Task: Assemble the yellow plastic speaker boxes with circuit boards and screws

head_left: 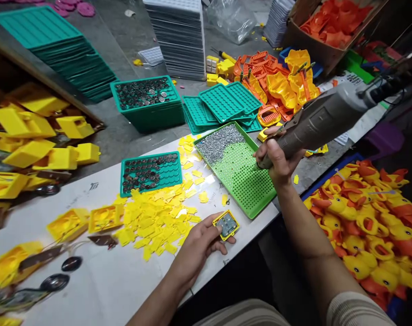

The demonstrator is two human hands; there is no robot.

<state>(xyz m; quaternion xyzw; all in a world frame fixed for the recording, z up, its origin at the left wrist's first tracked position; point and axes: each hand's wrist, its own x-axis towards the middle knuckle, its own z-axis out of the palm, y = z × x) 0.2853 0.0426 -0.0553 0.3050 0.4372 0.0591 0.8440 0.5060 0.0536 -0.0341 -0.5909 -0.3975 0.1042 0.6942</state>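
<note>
My left hand [206,237] is closed round a small yellow plastic housing [227,225] with a grey inner face, near the table's front edge. In my right hand [282,160] is a grey electric screwdriver [321,115], held slanting with its tip end down over a green perforated tray [249,203]. Small silvery screws [222,140] lie heaped at the tray's far end. The tip itself is hard to make out against the holes. Left of the tray spreads a pile of flat yellow pieces [158,217].
A teal tray [151,174] of round dark parts sits left, with a fuller teal bin [147,106] behind. Yellow housings with wired speakers [55,281] lie at left. A blue-edged crate of yellow-orange duck parts [362,231] stands right. Orange parts [260,68] and stacked trays fill the back.
</note>
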